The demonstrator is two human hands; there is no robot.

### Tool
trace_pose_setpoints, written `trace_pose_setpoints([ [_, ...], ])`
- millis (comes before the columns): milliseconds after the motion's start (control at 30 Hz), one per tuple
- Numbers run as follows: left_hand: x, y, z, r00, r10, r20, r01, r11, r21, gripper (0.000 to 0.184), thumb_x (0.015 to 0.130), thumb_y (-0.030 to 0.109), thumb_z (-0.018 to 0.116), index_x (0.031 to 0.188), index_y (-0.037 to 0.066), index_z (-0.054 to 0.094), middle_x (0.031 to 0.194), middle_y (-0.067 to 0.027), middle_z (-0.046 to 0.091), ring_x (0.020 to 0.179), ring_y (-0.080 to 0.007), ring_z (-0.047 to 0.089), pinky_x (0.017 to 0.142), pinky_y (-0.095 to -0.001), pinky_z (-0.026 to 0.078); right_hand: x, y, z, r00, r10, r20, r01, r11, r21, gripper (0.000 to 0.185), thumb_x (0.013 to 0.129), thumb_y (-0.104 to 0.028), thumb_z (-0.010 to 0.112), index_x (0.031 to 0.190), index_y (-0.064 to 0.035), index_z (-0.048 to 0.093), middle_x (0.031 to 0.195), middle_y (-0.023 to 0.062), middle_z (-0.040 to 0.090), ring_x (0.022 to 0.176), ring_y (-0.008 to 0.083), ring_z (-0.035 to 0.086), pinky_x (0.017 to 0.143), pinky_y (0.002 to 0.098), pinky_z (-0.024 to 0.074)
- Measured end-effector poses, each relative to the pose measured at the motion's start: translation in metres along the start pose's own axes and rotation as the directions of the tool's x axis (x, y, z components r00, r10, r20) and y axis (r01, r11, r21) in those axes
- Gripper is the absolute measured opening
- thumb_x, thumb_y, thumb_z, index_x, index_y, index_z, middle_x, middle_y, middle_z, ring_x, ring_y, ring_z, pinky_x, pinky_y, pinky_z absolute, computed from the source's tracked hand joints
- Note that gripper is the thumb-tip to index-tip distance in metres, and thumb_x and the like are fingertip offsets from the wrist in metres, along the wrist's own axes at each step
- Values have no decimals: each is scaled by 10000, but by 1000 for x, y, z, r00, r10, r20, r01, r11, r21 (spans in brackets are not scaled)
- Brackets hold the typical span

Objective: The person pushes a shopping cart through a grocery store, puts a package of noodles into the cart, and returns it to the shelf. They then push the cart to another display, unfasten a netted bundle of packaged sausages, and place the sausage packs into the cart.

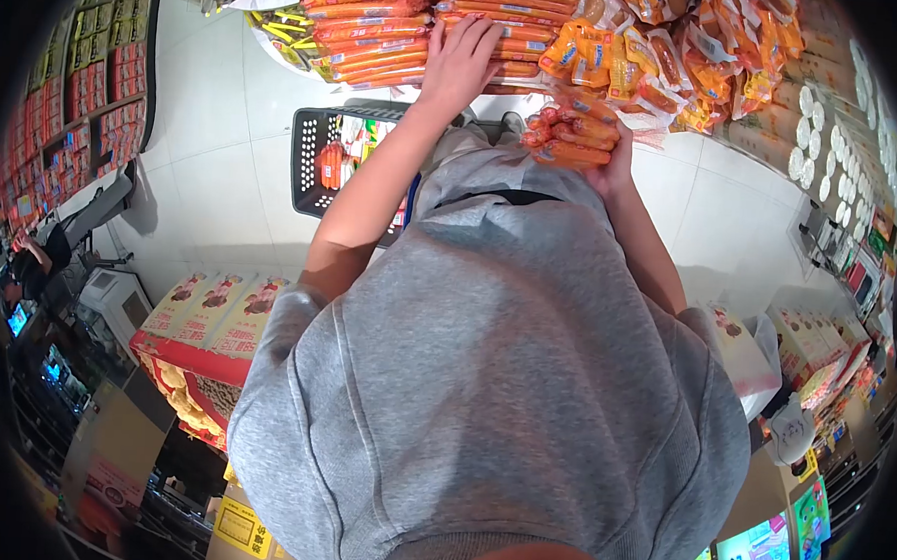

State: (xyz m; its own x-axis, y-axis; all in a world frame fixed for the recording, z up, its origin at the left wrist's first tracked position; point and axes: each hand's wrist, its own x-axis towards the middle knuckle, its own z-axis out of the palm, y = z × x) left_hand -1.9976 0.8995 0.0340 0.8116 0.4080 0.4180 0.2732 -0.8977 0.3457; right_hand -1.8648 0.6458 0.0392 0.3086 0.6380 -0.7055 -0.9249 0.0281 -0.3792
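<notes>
My left hand (460, 62) rests on a stack of long orange-wrapped sausages (374, 49), its fingers stretched out over the wrappers. In my right hand (617, 165) is a pack of sausages (572, 133) in orange-red wrapping, held low in front of the display. The thumb and part of the palm show at the pack's right side; the other fingers are mostly hidden. Just beyond it lie yellow-orange snack packs (590, 58) and more loose bagged sausages (724, 52).
A dark shopping basket (310, 159) stands on the floor by my legs, with orange sausages and other packages inside. Shelves of red and yellow packs (97, 74) are at the left. Printed boxes (212, 310) stand behind me. At the right are rolls or cups (807, 136).
</notes>
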Motion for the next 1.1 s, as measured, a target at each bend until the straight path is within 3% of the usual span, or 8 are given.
trace_pose_setpoints([
  [67, -6, -9, 15, 999, 18, 29, -20, 996, 85, 519, 699, 138, 716, 1197, 136, 567, 1169, -26, 581, 1121, -217, 524, 994, -457, 340, 0, -1, -4, 998, -7, 68, 3, 999, 51, 603, 928, -483, 404, 1325, -34, 459, 1269, 174, 565, 1149, 340, 571, 1021, 489, 436],
  [133, -8, -13, 24, 998, 60, 8, -60, 990, 126, 563, 655, 114, 698, 1200, 146, 566, 1153, -7, 583, 1068, -190, 533, 924, -420, 355, -1, 1, -9, 999, -28, 44, 26, 998, 53, 596, 935, -481, 407, 1334, -40, 447, 1296, 184, 541, 1187, 344, 539, 1037, 495, 415],
  [333, -5, -15, 27, 992, 122, 32, -125, 975, 186, 508, 681, 148, 697, 1173, 155, 573, 1120, 4, 591, 1016, -189, 545, 872, -408, 364, -3, 2, -5, 996, 0, -85, -1, 1000, -6, 584, 938, -467, 423, 1340, -43, 432, 1319, 186, 522, 1211, 340, 520, 1041, 489, 409],
  [733, -3, -13, 16, 958, 139, 250, -139, 990, -18, 384, 691, 188, 709, 1055, 140, 593, 902, -27, 574, 888, -219, 568, 762, -379, 407, -4, -3, 3, 994, -6, -105, 6, 1000, -4, 569, 958, -430, 400, 1360, -28, 406, 1344, 191, 501, 1236, 341, 501, 1062, 484, 390],
  [933, 2, -13, 12, 923, 142, 357, -146, 989, -16, 411, 688, 232, 730, 1060, 130, 590, 984, -34, 569, 944, -231, 549, 808, -395, 393, 0, -5, 2, 989, -34, -145, 32, 999, -18, 551, 959, -420, 404, 1352, -35, 416, 1339, 184, 506, 1230, 337, 505, 1060, 484, 392],
  [1033, 3, -6, 3, 980, 151, 129, -154, 988, 19, 547, 678, 337, 759, 1148, 129, 572, 1108, -59, 538, 1036, -265, 505, 903, -424, 369, 6, -6, -1, 986, -31, -166, 27, 999, -27, 540, 952, -418, 420, 1340, -43, 430, 1335, 177, 511, 1229, 332, 506, 1056, 483, 394],
  [1100, 5, -9, 8, 988, 137, 68, -140, 989, 37, 649, 666, 412, 764, 1206, 125, 548, 1161, -77, 511, 1077, -285, 476, 948, -443, 343, 6, -5, -4, 985, -22, -171, 19, 1000, -19, 535, 947, -419, 432, 1332, -47, 439, 1333, 174, 513, 1229, 330, 507, 1054, 481, 395],
])
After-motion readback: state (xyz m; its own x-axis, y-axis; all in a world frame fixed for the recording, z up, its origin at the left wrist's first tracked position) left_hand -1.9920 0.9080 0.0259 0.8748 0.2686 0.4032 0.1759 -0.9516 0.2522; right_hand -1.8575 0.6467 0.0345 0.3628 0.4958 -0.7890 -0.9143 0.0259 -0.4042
